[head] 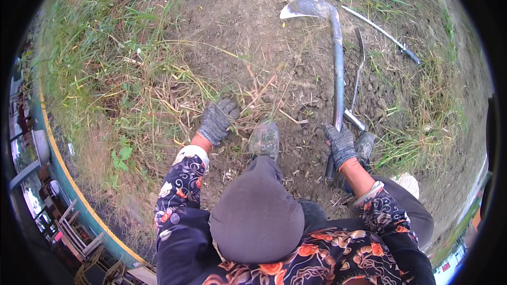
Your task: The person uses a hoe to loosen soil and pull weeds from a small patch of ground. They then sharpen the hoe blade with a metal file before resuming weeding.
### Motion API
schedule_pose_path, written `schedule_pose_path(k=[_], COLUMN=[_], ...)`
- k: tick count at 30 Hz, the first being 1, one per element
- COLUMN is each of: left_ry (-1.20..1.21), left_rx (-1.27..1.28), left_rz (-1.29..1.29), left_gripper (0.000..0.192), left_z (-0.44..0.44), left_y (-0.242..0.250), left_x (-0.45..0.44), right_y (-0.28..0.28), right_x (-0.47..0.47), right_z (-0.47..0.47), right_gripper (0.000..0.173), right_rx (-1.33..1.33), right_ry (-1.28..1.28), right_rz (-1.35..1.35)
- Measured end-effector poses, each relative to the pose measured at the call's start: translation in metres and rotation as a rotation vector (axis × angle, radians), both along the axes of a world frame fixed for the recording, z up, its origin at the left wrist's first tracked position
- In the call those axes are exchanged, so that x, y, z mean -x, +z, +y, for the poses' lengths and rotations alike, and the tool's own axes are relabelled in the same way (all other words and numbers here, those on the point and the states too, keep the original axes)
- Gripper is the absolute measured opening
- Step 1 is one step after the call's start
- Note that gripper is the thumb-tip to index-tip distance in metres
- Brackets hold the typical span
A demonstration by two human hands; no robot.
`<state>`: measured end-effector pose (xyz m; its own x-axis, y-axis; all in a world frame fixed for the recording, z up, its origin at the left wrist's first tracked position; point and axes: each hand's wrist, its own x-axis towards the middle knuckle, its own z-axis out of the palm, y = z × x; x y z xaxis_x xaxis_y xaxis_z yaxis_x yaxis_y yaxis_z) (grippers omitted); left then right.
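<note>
My right hand (341, 145), in a grey knitted glove, is shut on the handle of a large sickle (338, 67). Its long metal shaft points away from me, and the broad curved blade (307, 8) hooks left just above the soil. My left hand (219, 122), gloved alike, is low at the edge of the weeds, its fingers curled around dry grass stalks (257, 92). Those stalks fan out up and right from the glove, partly blurred. My left shoe (264, 139) stands between my hands; the right shoe (365, 146) is partly behind my right hand.
A thinner hand tool (361, 65) with a narrow blade lies right of the sickle. Beyond it is a pale rod (376, 27) with a dark end. Weeds (107, 63) grow thickly on the left. A yellow-topped green edging (75, 182) curves past stacked wooden furniture (77, 225).
</note>
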<state>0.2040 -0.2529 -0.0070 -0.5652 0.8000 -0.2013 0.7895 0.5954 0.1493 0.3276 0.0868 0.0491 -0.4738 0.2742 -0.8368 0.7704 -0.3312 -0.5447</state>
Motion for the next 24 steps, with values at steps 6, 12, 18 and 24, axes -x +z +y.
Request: schedule_pose_path(k=[6,12,18,24], left_ry=[0.213,0.781,0.851,1.177], left_rx=[0.113,0.293,0.095,0.277], left_rz=[0.002,0.145,0.236,0.367], left_gripper=[0.031,0.027,0.036,0.030], left_z=[-0.109,-0.192,-0.268,-0.264], left_y=[0.030,-0.003,0.006,0.119], left_x=[-0.020,-0.046,-0.167,-0.125], right_y=[0.011,0.025,0.038,0.048], right_x=[-0.024,-0.044,-0.052,-0.051], right_z=[-0.017,-0.026,-0.033,-0.032], right_gripper=[0.028,0.027,0.026,0.023], right_rx=[-0.093,-0.037,-0.120,-0.024], right_ry=[0.165,0.105,0.084,0.105], right_rz=[-0.088,-0.061,-0.075,0.074])
